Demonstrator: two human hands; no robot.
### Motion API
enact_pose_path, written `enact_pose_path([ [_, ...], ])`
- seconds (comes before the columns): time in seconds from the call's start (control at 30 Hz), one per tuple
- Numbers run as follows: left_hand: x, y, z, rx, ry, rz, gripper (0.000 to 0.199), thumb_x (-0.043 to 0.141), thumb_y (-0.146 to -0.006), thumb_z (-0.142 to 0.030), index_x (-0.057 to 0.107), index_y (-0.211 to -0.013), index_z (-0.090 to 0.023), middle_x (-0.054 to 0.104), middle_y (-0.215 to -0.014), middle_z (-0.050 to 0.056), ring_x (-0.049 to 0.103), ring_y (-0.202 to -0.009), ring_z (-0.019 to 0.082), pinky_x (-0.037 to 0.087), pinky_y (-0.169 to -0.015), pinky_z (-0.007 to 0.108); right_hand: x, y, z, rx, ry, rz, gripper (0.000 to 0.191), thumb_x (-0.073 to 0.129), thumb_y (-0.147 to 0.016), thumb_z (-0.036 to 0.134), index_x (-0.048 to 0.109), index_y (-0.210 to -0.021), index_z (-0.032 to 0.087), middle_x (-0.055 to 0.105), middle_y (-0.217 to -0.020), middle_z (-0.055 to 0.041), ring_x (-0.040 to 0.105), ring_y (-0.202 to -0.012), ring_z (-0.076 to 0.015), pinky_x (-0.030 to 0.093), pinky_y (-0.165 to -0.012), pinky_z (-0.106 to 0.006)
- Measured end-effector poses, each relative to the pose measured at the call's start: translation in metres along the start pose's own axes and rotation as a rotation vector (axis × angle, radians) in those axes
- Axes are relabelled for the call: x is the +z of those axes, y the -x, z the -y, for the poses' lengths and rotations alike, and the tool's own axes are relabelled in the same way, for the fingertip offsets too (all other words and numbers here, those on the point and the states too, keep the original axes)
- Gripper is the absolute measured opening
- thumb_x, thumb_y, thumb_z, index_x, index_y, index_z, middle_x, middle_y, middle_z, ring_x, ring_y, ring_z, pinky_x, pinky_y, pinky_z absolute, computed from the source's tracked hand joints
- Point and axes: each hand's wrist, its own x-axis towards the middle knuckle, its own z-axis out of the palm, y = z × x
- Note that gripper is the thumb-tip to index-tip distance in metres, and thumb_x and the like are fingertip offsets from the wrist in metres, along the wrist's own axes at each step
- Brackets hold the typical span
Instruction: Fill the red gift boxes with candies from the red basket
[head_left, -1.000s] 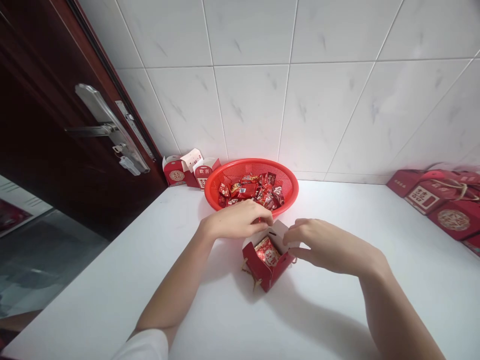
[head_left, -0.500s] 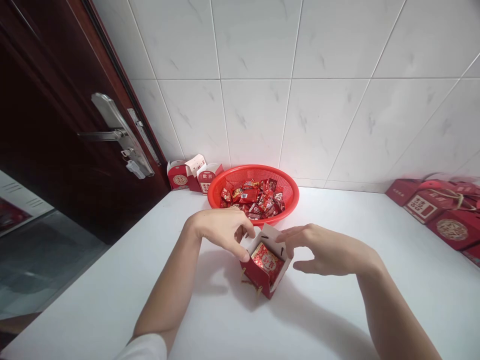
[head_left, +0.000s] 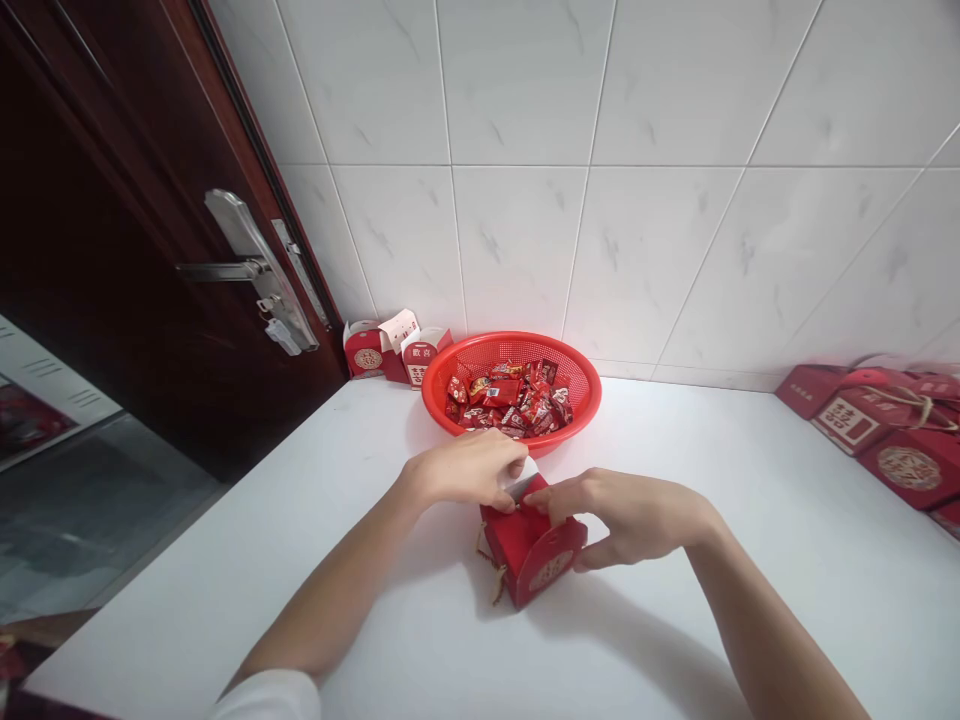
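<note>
A small red paper gift box [head_left: 534,560] stands on the white table, its top flaps folded inward over what lies inside. A round gold emblem marks its rounded end panel, and twisted cord hangs from its left side. My left hand [head_left: 469,470] curls over the far left of the box, thumb on the folded flap. From the right, my right hand [head_left: 626,515] grips the box, fingers pressing the top flap and thumb against the side. A white flap still stands up at the far end, partly hidden by my left fingers.
Just behind the box stands a red plastic basket [head_left: 585,410] with wrapped sweets [head_left: 517,395]. Several open red boxes [head_left: 397,350] stand against the tiled wall at left. Closed red boxes [head_left: 877,425] are grouped at right. A dark door [head_left: 150,300] borders the table's left.
The top flaps have come down over the red packet inside, which no longer shows. Both hands have closed in on the box, and the view has shifted slightly.
</note>
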Motion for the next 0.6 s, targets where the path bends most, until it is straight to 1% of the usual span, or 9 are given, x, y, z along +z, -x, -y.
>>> enact_pose_path([
  [0.07, 0.006, 0.007, -0.001, 0.055, 0.036, -0.058, 0.024, 0.069, -0.076, -0.027, 0.063, -0.098, -0.019, 0.068, -0.104, 0.006, 0.064, -0.096, 0.024, 0.044, -0.071, 0.028, 0.002, -0.003, -0.004, 0.039, -0.040, 0.010, 0.016, 0.072, -0.080, 0.014, 0.068, -0.096, 0.016, 0.070, -0.093, -0.0034, 0.061, -0.077, -0.0153, 0.048, -0.070, -0.026],
  [0.1, 0.010, 0.011, -0.001, 0.082, 0.062, -0.095, 0.030, 0.067, -0.078, -0.026, 0.063, -0.106, -0.020, 0.068, -0.109, 0.006, 0.064, -0.100, 0.025, 0.046, -0.075, 0.029, 0.003, -0.003, -0.006, 0.052, -0.055, 0.007, 0.014, 0.071, -0.080, 0.015, 0.067, -0.093, 0.016, 0.069, -0.091, -0.0031, 0.059, -0.075, -0.0149, 0.047, -0.069, -0.026],
  [0.2, 0.026, 0.019, -0.001, 0.115, 0.140, -0.211, 0.055, 0.063, -0.080, -0.020, 0.051, -0.134, -0.024, 0.067, -0.124, 0.006, 0.063, -0.111, 0.026, 0.048, -0.083, 0.031, 0.004, -0.006, -0.010, 0.069, -0.103, -0.034, 0.004, 0.069, -0.083, 0.017, 0.066, -0.085, 0.016, 0.068, -0.087, -0.0020, 0.057, -0.071, -0.0135, 0.045, -0.065, -0.025],
  [0.27, 0.038, 0.022, -0.001, 0.097, 0.181, -0.294, 0.062, 0.060, -0.081, -0.017, 0.046, -0.141, -0.025, 0.067, -0.124, 0.005, 0.064, -0.109, 0.024, 0.049, -0.084, 0.032, 0.005, -0.007, -0.011, 0.068, -0.133, -0.081, 0.002, 0.067, -0.084, 0.017, 0.065, -0.083, 0.017, 0.068, -0.087, -0.0016, 0.057, -0.072, -0.0132, 0.044, -0.064, -0.024],
  [0.3, 0.043, 0.023, -0.001, 0.087, 0.202, -0.332, 0.058, 0.059, -0.082, -0.017, 0.048, -0.139, -0.024, 0.068, -0.122, 0.005, 0.065, -0.105, 0.023, 0.049, -0.084, 0.032, 0.006, -0.008, -0.011, 0.070, -0.138, -0.113, 0.003, 0.068, -0.083, 0.017, 0.065, -0.083, 0.017, 0.067, -0.088, -0.0017, 0.057, -0.073, -0.0135, 0.044, -0.064, -0.024],
  [0.37, 0.050, 0.025, 0.000, 0.083, 0.245, -0.391, 0.043, 0.060, -0.084, -0.020, 0.057, -0.127, -0.023, 0.070, -0.113, 0.004, 0.066, -0.098, 0.022, 0.050, -0.084, 0.031, 0.007, -0.009, -0.011, 0.088, -0.122, -0.176, 0.007, 0.071, -0.080, 0.016, 0.064, -0.081, 0.018, 0.067, -0.090, -0.0017, 0.058, -0.077, -0.0145, 0.044, -0.065, -0.024],
  [0.47, 0.056, 0.028, 0.002, 0.115, 0.310, -0.406, 0.021, 0.064, -0.087, -0.031, 0.067, -0.106, -0.022, 0.069, -0.103, 0.003, 0.065, -0.091, 0.020, 0.050, -0.082, 0.031, 0.009, -0.010, -0.011, 0.184, -0.047, -0.230, 0.014, 0.075, -0.077, 0.021, 0.061, -0.077, 0.019, 0.065, -0.089, -0.0018, 0.057, -0.078, -0.0162, 0.043, -0.065, -0.025],
  [0.53, 0.058, 0.031, 0.003, 0.131, 0.354, -0.392, 0.020, 0.062, -0.090, -0.037, 0.069, -0.099, -0.021, 0.067, -0.102, 0.004, 0.064, -0.091, 0.020, 0.050, -0.082, 0.031, 0.010, -0.011, -0.011, 0.271, 0.009, -0.232, 0.020, 0.076, -0.078, 0.027, 0.058, -0.075, 0.019, 0.064, -0.084, -0.0016, 0.056, -0.075, -0.0169, 0.040, -0.060, -0.026],
  [0.6, 0.061, 0.032, 0.004, 0.131, 0.405, -0.375, 0.024, 0.059, -0.092, -0.042, 0.071, -0.096, -0.022, 0.064, -0.110, 0.006, 0.064, -0.096, 0.020, 0.051, -0.085, 0.032, 0.011, -0.012, -0.012, 0.339, 0.051, -0.229, 0.026, 0.077, -0.078, 0.033, 0.056, -0.074, 0.020, 0.064, -0.080, -0.0016, 0.055, -0.072, -0.0174, 0.038, -0.058, -0.027],
])
